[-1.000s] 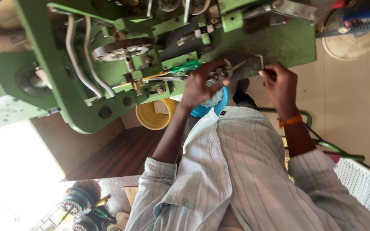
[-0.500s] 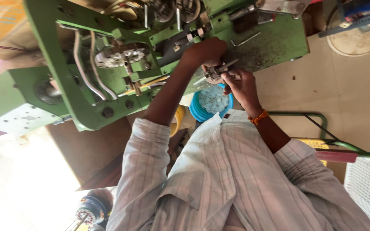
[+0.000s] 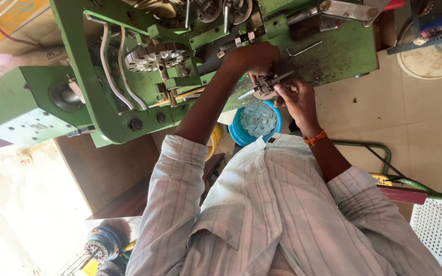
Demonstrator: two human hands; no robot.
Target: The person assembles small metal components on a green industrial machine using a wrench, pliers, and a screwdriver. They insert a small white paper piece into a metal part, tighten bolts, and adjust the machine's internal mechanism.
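Note:
Both my hands meet at the front of a green machine (image 3: 333, 56). My left hand (image 3: 256, 57) reaches in from above and closes its fingers on a small round metal part (image 3: 265, 88) with a thin rod across it. From below, my right hand (image 3: 293, 99), which has an orange thread on the wrist, pinches the same part. The part is held just over the machine's edge, above a blue tub (image 3: 258, 121) of pale flat chips.
A bent hex key (image 3: 303, 49) lies on the machine's green table. A toothed wheel (image 3: 155, 56) and curved metal tubes (image 3: 109, 71) sit left of my arm. A yellow tub (image 3: 214, 139), a white mesh crate (image 3: 441, 235) and green pipe frame (image 3: 384, 153) stand on the floor.
My right hand has moved left from the machine's table to join my left hand on the metal part. The view has shifted, so the machine now sits further right and higher.

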